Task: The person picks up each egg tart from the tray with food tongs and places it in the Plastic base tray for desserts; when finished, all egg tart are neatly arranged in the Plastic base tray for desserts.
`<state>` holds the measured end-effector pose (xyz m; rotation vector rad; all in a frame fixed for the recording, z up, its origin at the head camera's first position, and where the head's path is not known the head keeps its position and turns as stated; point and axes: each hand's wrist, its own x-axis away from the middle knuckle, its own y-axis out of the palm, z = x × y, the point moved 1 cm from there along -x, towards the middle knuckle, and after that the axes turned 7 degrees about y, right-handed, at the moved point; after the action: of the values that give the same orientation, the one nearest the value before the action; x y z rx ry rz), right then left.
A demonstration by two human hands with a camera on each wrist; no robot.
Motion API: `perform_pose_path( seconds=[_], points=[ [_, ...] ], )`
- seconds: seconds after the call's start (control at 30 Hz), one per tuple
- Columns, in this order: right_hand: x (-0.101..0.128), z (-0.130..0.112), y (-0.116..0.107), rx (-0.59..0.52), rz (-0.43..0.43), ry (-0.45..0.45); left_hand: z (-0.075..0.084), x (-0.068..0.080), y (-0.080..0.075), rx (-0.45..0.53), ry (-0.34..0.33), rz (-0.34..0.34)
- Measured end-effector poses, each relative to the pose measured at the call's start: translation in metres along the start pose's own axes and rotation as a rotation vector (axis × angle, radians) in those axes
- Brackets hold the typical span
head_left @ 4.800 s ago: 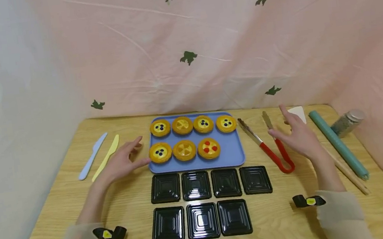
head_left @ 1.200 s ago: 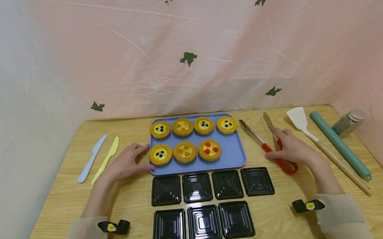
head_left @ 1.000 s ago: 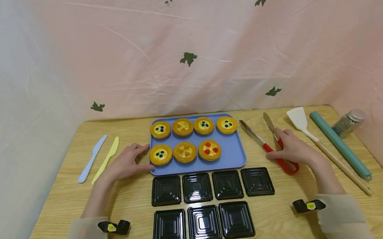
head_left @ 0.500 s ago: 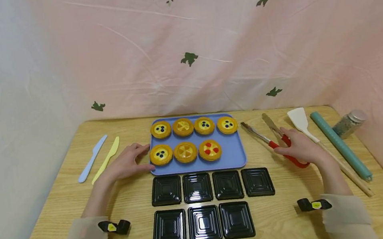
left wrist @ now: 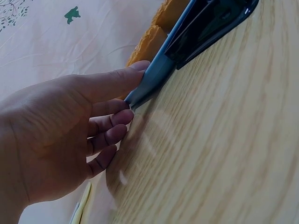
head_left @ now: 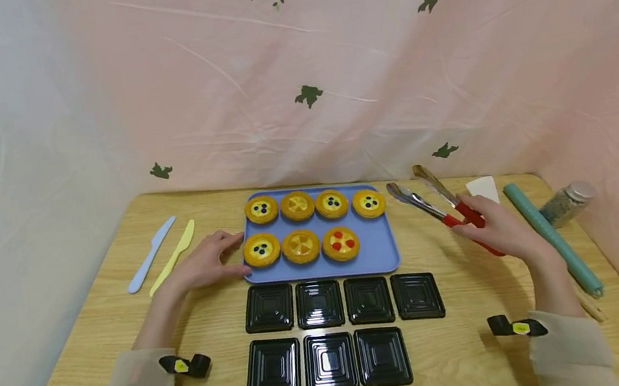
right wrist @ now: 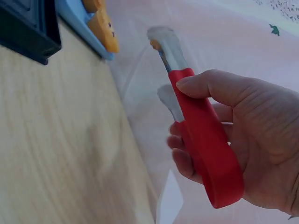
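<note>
My right hand (head_left: 496,230) grips the red-handled metal tongs (head_left: 439,203) and holds them off the table, tips pointing toward the blue tray (head_left: 378,246). The right wrist view shows thumb and fingers wrapped round the tongs' red handle (right wrist: 205,144). Several yellow fruit tarts (head_left: 301,245) sit on the tray in two rows. My left hand (head_left: 202,266) rests flat on the table with its fingers (left wrist: 110,86) touching the tray's left edge (left wrist: 156,74). Several empty black square containers (head_left: 318,303) lie in two rows in front of the tray.
A pale blue knife (head_left: 150,254) and a yellow knife (head_left: 172,256) lie at the left. To the right are a white spatula (head_left: 482,188), a teal rolled mat (head_left: 550,236) and a small jar (head_left: 566,201). A pink leaf-print cloth backs the table.
My right hand closed round the tongs and has lifted them off the table, moving up and slightly right. The left hand has stayed at the tray's edge.
</note>
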<state>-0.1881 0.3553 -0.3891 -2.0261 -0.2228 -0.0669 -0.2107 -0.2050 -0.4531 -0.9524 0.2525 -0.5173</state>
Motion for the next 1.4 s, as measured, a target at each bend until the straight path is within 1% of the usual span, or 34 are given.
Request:
perform_pose_path(
  seconds=[0.17, 0.37, 0.5, 0.6, 0.77, 0.93, 1.13, 1.4],
  points=[
    [-0.008, -0.011, -0.003, -0.002, 0.015, -0.082, -0.001, -0.001, 0.0, -0.001, -0.005, 0.0],
    [-0.021, -0.023, -0.001, 0.037, 0.038, -0.117, 0.001, -0.001, 0.001, 0.007, -0.002, 0.003],
    [-0.029, -0.029, 0.003, 0.065, 0.062, -0.114, 0.002, 0.0, 0.001, 0.008, 0.005, 0.01],
    [-0.034, -0.03, 0.006, 0.077, 0.083, -0.104, 0.001, 0.002, 0.001, 0.006, -0.002, 0.011],
    [-0.037, -0.03, 0.01, 0.097, 0.107, -0.074, 0.001, 0.003, 0.002, 0.001, 0.001, 0.01],
    [-0.036, -0.029, 0.01, 0.106, 0.107, -0.055, 0.002, 0.002, 0.001, 0.0, 0.01, 0.016],
    [-0.039, -0.028, 0.014, 0.131, 0.088, -0.067, 0.001, 0.002, 0.002, 0.002, -0.013, 0.004],
    [-0.042, -0.028, 0.018, 0.142, 0.072, -0.08, 0.002, 0.002, 0.0, -0.002, -0.004, 0.006]
  ],
)
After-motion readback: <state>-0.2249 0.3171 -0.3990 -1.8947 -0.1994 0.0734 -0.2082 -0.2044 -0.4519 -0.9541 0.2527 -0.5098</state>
